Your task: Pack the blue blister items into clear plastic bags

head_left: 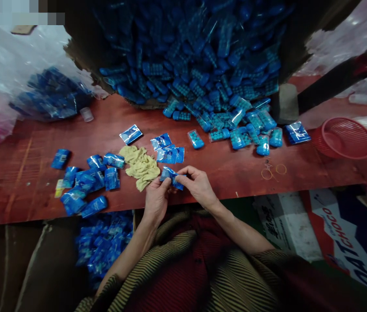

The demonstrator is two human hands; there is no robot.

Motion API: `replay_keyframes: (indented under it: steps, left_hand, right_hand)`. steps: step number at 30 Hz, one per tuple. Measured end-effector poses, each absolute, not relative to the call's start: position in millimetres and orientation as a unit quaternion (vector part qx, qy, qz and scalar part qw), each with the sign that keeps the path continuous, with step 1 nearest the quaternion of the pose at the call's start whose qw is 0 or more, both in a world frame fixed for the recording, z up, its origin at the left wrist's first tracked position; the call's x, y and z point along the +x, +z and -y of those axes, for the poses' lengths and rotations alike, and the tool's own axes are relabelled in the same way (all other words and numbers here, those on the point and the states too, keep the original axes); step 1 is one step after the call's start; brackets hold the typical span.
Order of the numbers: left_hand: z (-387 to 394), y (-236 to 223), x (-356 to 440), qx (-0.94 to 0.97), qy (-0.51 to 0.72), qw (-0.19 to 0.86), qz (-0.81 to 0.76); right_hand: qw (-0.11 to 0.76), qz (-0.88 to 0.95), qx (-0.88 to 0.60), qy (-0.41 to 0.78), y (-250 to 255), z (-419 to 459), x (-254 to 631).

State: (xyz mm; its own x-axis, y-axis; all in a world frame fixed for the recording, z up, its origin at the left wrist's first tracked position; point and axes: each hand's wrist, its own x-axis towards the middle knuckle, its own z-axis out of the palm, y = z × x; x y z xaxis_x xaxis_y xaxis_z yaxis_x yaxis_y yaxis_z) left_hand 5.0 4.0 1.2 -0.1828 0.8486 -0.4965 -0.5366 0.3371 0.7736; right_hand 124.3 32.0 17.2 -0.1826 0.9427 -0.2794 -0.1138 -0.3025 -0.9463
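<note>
Over the front edge of the red table, my left hand (157,197) and my right hand (198,186) pinch a small blue printed wrapper (168,173) between them. Whether anything is inside the wrapper cannot be told. Just beyond my hands lie flat blue wrappers (170,154), and a blue printed stack (130,134) sits farther back. A crumpled yellowish cloth (140,164) rests beside my left hand. To its left is a group of blue-wrapped packs (88,180). Small clear containers with blue caps and blue beads (196,139) spill across the table behind.
A large torn-edged carton (82,52) full of blue containers opens toward me. A hammer (289,104), a blue pack (297,132), a red basket (344,138) and rubber bands (273,171) are on the right. Below the table's left edge are more blue packs (104,242).
</note>
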Motion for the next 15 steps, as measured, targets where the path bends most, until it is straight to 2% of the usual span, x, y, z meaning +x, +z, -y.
replay_keyframes:
  steps: [11, 15]
  left_hand:
    - [-1.3, 4.2, 7.4, 0.167, 0.574, 0.598, -0.534]
    - [0.2, 4.1, 6.9, 0.138, 0.563, 0.635, -0.511]
  right_hand:
    - [0.428, 0.412, -0.512, 0.620, 16.1, -29.8, 123.2]
    - [0.410, 0.456, -0.503, 0.609, 16.3, -29.3, 121.6]
